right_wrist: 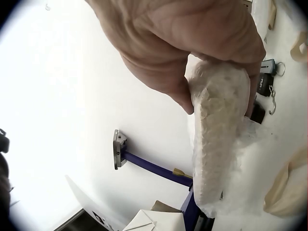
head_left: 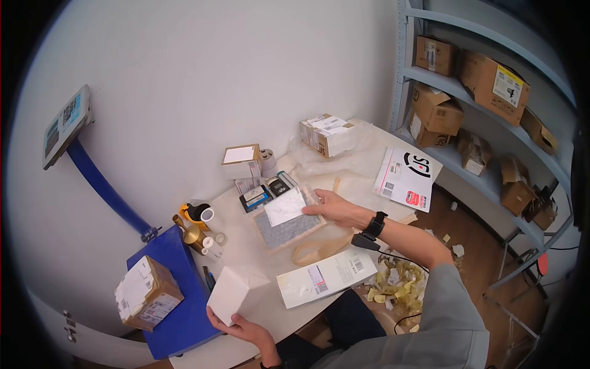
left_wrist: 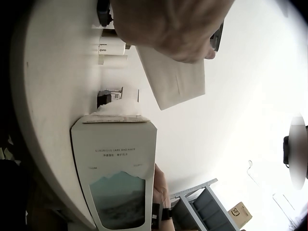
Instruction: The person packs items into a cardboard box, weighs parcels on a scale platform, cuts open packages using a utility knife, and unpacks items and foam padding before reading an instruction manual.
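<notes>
My left hand (head_left: 246, 332) grips a plain white box (head_left: 236, 295) by its lower end, tilted above the table's near edge; the left wrist view shows the same box (left_wrist: 178, 79) under the hand (left_wrist: 168, 29). With thumb and fingers, my right hand (head_left: 332, 208) pinches the right edge of a flat bubble-wrapped packet (head_left: 289, 230) with a white paper on its face. In the right wrist view the packet (right_wrist: 216, 139) appears edge-on below the hand (right_wrist: 192, 48). Near the table's front edge lies a long white box (head_left: 326, 277) with labels.
A blue scale (head_left: 184, 320) holding a taped carton (head_left: 147, 292) is at the left. Tape rolls (head_left: 209, 246), small boxes (head_left: 241, 161), a wrapped carton (head_left: 327, 134) and a white mailer (head_left: 407, 178) are on the table. Right: a bin of yellow scraps (head_left: 399, 286) and shelves (head_left: 455, 86) with cartons.
</notes>
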A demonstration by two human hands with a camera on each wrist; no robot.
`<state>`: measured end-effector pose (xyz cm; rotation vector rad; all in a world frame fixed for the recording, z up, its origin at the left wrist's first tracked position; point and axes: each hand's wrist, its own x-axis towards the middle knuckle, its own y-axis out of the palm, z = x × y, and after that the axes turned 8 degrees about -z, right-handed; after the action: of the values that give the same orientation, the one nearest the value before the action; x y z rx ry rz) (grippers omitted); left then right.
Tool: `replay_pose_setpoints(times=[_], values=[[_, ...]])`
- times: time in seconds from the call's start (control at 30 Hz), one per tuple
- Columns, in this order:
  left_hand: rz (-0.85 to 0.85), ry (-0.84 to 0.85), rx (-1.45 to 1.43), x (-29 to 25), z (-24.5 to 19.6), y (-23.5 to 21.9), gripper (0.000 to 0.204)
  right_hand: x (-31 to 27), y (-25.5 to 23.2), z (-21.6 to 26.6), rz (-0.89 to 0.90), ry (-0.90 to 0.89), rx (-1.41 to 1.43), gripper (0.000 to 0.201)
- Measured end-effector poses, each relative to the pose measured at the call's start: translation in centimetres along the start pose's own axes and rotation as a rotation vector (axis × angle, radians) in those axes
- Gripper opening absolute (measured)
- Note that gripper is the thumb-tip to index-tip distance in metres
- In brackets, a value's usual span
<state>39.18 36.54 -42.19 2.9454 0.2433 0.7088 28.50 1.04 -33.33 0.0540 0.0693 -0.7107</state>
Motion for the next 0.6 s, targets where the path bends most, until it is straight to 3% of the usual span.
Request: replay_pose_setpoints(times=[0.07, 0.17, 0.4, 0.43, 0.57, 0.6], values=[[-0.005, 0.013, -0.012, 1.0, -0.1, 1.2, 0.071, -1.7, -2.0, 0.6, -0.066, -0.007, -0.008, 0.057], [0.085, -0.110, -0.135, 1.7, -0.2, 3.1, 0.065, -3.6, -4.9, 0.4, -0.171, 0.008, 0.098, 0.048], [0.325, -0.183, 0.006, 2.2, 2.2, 7.0, 0.062, -5.4, -9.9, -1.9, -0.311, -0.004, 0.185, 0.047], [0.409, -0.179, 0.023, 2.2, 2.2, 7.3, 0.063, -5.6, -10.4, -2.3, -0.333, -0.004, 0.198, 0.046], [0.409, -0.162, 0.096, 2.1, -1.6, 6.7, 0.070, -6.6, -12.2, -3.9, -0.377, -0.034, 0.287, 0.043], [0.433, 0.051, 0.180, 2.0, -3.2, 6.1, 0.076, -6.9, -12.5, -3.9, -0.384, -0.039, 0.293, 0.043]])
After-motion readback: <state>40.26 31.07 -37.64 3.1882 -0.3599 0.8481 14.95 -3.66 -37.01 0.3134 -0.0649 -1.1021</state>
